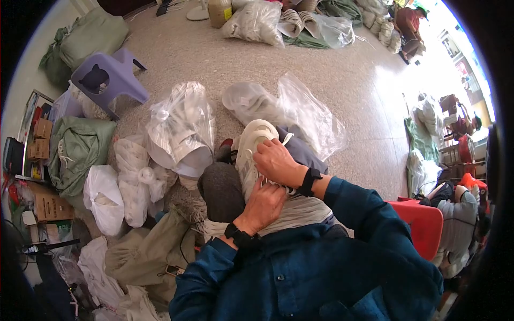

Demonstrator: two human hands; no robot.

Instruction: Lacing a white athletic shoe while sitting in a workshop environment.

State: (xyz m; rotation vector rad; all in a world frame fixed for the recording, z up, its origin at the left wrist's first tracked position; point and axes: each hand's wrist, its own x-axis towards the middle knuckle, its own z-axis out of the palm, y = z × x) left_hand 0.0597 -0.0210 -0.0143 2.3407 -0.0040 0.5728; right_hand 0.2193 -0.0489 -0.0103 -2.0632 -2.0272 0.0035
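Note:
An off-white sneaker (247, 170) rests across my lap, its rounded end pointing away from me. My right hand (281, 163) is closed over the upper part of the shoe, with bent fingers pressed at its lacing area. Closer to me, my left hand (263, 206) grips the shoe's near part, thumb and fingers drawn together. A pale lace end (288, 139) sticks up beside the right hand. My fingers hide most of the lacing. A thick bundle of whitish laces (300, 212) lies over my thighs, under both wrists.
Ahead lie clear plastic bags (308, 115) and a bag holding pale pieces (182, 125). To the left are a purple stool (115, 75), green sacks (80, 150) and white bags (103, 198). A red stool (417, 224) stands at my right. Other people (411, 29) sit farther off.

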